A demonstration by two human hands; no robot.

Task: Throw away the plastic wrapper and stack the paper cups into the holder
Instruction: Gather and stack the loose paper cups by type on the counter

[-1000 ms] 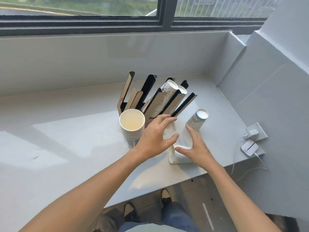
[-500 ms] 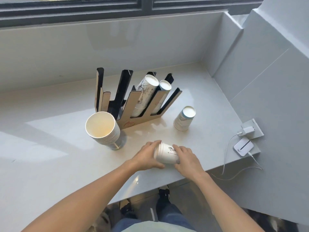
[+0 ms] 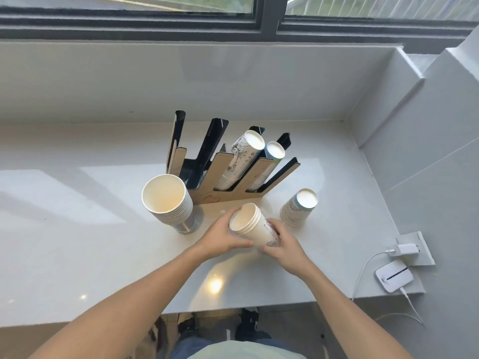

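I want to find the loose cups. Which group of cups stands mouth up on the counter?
The tall stack left of the holder: its open mouth faces up. The single cup on the right stands mouth down, and both hands hold another small stack.

small cup stack (image 3: 252, 225): white, tilted, mouth up-left, in my fingers above surface | big cup stack (image 3: 168, 200): upright, left of holder | holder (image 3: 228, 174): wood/black slots, two cup stacks inside | single cup (image 3: 299, 207): upside down, right of holder
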